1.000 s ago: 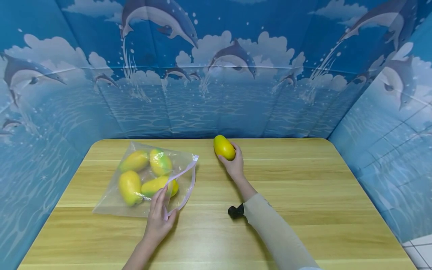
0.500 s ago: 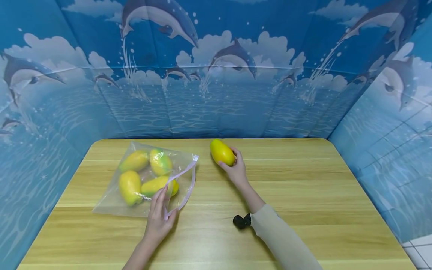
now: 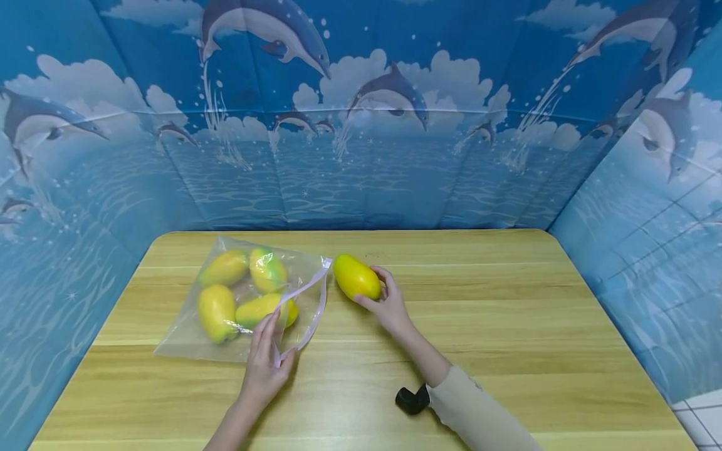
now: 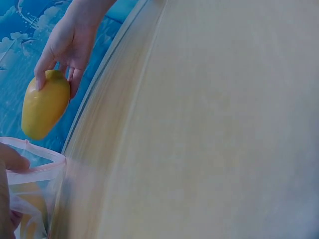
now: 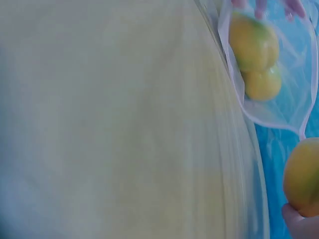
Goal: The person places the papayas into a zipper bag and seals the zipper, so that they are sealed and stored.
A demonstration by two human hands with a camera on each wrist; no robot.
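Note:
A clear zip bag [image 3: 186,329] lies on the left of the wooden table [image 3: 507,326] with several yellow-green mangoes [image 3: 216,311] inside. My left hand [image 3: 263,363] pinches the bag's pink-edged mouth [image 3: 307,297] and holds it up. My right hand [image 3: 389,307] grips another yellow mango [image 3: 356,277] just right of the bag's mouth, a little above the table. The left wrist view shows that mango [image 4: 45,107] in the right hand [image 4: 70,42] near the bag rim [image 4: 37,167]. The right wrist view shows the bag's mouth [image 5: 239,94] and mangoes [image 5: 253,47] inside.
Blue dolphin-print panels [image 3: 361,125] wall in the table at the back and both sides. A black wrist-camera mount [image 3: 410,399] sits at my right sleeve [image 3: 479,416]. Bare wood stretches right of the hands.
My right hand has carried the mango left and toward me, from the table's back middle to just beside the bag's mouth. The left hand has stayed put on the bag.

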